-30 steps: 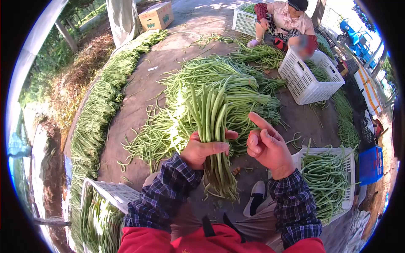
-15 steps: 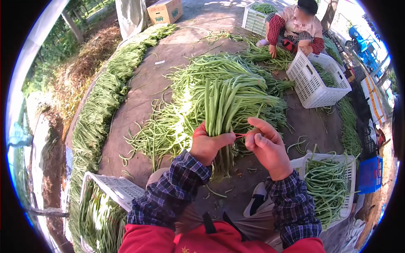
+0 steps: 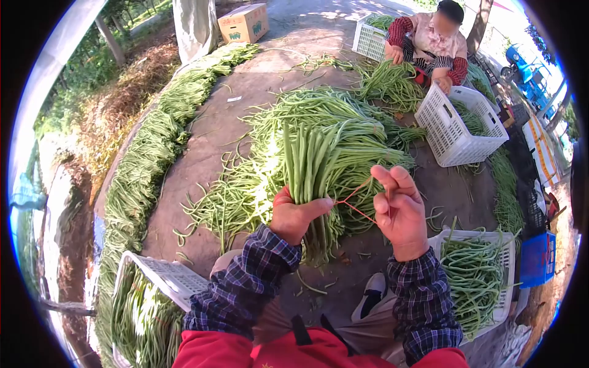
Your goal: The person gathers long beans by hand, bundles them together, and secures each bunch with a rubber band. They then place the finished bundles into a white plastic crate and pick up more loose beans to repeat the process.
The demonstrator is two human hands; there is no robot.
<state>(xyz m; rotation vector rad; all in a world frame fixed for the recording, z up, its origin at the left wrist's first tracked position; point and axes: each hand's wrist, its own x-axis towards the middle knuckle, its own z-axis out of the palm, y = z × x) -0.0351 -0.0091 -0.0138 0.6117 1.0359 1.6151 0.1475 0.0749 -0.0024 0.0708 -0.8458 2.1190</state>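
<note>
My left hand (image 3: 296,216) is closed around a bundle of long green beans (image 3: 305,161), held upright with the tops fanning out and the lower ends hanging below the fist. A thin red rubber band (image 3: 341,201) runs from the bundle, near my left thumb, to my right hand (image 3: 402,214). There it splits into two strands, stretched wide by the fingers of that hand. How the band passes around the beans is hidden behind my left hand. A large heap of long beans (image 3: 264,165) lies on the ground just beyond both hands.
White crates of beans stand at lower left (image 3: 165,276), lower right (image 3: 508,270) and upper right (image 3: 451,138). Another person (image 3: 429,46) crouches by the far crate, handling beans. A long row of beans (image 3: 144,156) lines the left. A cardboard box (image 3: 244,24) sits behind; a blue bin (image 3: 537,260) stands right.
My right hand has moved slightly right and its fingers have spread the rubber band into a wide loop. The bundle has shifted a little left. The other person has lifted a bunch of beans.
</note>
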